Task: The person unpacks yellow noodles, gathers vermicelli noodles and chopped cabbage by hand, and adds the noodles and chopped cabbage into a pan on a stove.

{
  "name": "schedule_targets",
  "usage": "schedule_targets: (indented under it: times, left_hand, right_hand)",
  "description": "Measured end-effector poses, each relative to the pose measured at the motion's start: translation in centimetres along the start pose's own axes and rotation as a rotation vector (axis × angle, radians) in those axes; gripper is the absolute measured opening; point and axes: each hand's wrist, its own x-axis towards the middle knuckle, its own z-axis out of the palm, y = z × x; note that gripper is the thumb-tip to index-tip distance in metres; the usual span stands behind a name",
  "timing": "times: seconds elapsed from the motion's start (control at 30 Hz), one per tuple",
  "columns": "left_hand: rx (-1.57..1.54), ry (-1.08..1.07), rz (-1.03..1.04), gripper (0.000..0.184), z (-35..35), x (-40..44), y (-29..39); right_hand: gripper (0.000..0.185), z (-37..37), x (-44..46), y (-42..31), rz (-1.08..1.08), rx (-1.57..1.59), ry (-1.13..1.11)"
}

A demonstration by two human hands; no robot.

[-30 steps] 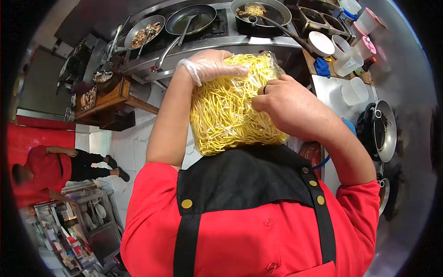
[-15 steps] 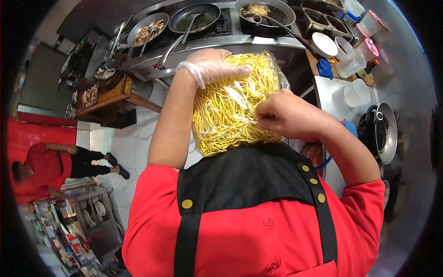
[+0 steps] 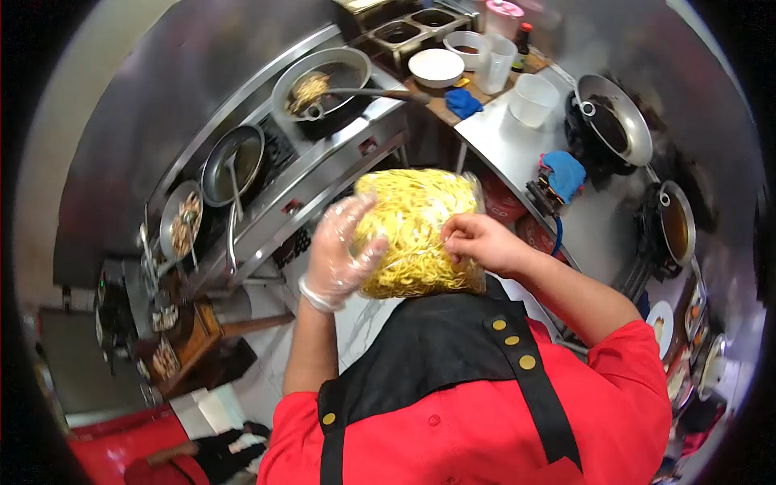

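Observation:
A clear plastic bag of yellow noodles (image 3: 420,230) is in front of my black apron (image 3: 436,343), its lower edge close to the bib. My left hand (image 3: 343,250), in a clear plastic glove, is at the bag's left side. Its fingers and thumb are spread, and the fingertips overlap the bag's edge. My bare right hand (image 3: 481,242) is at the right side of the bag, fingers curled in a pinch against the plastic. Its fingertips are partly hidden.
Ahead on the left is a stove with a wok (image 3: 283,89) holding noodles and a ladle, and a frying pan (image 3: 214,174). A steel counter (image 3: 501,137) on the right bears a plastic tub (image 3: 533,101) and blue cloth (image 3: 563,174). Another person (image 3: 218,457) is at lower left.
The view has swung toward the right. My left hand has shifted from across the bag's top to its left side, with the fingers now spread. My right hand stays at the bag.

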Motion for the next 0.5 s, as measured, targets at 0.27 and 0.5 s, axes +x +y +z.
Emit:
schedule_targets:
  times: [0.27,0.5]
  left_hand:
    - [-0.164,-0.042,0.184,0.039,10.2,7.3,-0.1]
    - [0.051,0.046,0.128,0.052,21.6,18.1,-4.4]
  right_hand:
    - [0.017,-6.9,-0.1,3.0,-0.141,0.314,0.597]
    - [0.02,-16.4,5.7,2.4,-0.396,0.135,0.748]
